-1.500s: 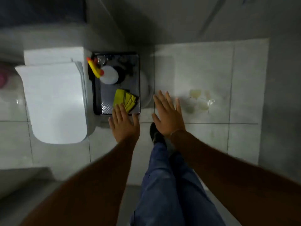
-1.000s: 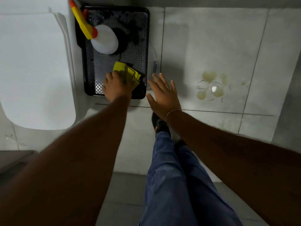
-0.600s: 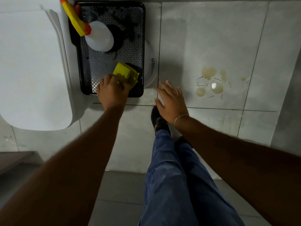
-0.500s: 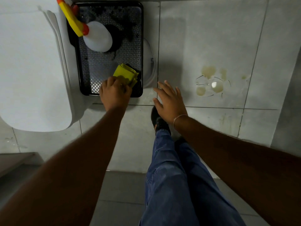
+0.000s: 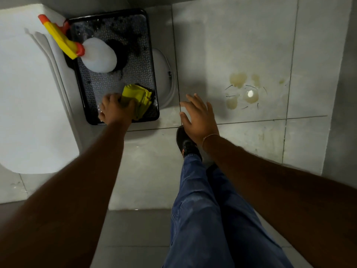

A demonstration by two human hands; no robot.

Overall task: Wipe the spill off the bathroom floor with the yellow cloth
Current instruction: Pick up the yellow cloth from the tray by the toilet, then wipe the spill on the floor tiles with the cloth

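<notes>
A folded yellow cloth [image 5: 141, 98] lies in the near right corner of a black tray [image 5: 152, 55] on the floor. My left hand [image 5: 115, 111] is closed on the cloth's left edge, fingers curled around it. My right hand [image 5: 199, 116] hovers open, fingers spread, over the pale tiles to the right of the tray, holding nothing. A yellowish spill [image 5: 243, 89] of several small puddles sits on the tile floor further right, well apart from both hands.
A white toilet [image 5: 29, 103] fills the left side, touching the tray. A white spray bottle [image 5: 99, 57] with a yellow and orange trigger [image 5: 59, 38] stands in the tray. My jeans leg [image 5: 202, 219] and black shoe [image 5: 184, 141] are below my right hand.
My left hand reached onto the tray and closed on the yellow cloth, which has bunched up a little. My right hand stayed spread over the floor.
</notes>
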